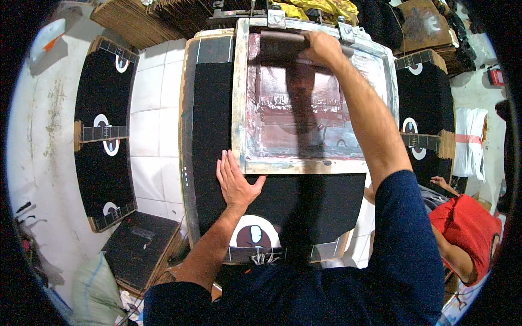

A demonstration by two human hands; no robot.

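Note:
In front of me a screen-printing frame (pixel 239 108) lies over black fabric (pixel 211 117) stretched on a long board. Dark reddish-brown ink smears cover its mesh. My right hand (pixel 324 48) reaches to the frame's far end, its fingers wrapped round a squeegee (pixel 283 36) that lies across the mesh. My left hand (pixel 236 183) rests with fingers stretched and thumb apart at the frame's near left corner, holding nothing. Nearer to me, a printed brown-and-white eye shape (pixel 254 233) shows on the fabric. The shadow of my arm falls down the middle of the mesh.
Metal clamps (pixel 276 19) sit at the frame's far edge. More boards with black printed fabric stand left (pixel 103 179) and right (pixel 427 103). At the right is another person in a red shirt (pixel 467 228). Stacked dark boards (pixel 141 247) lie at the lower left.

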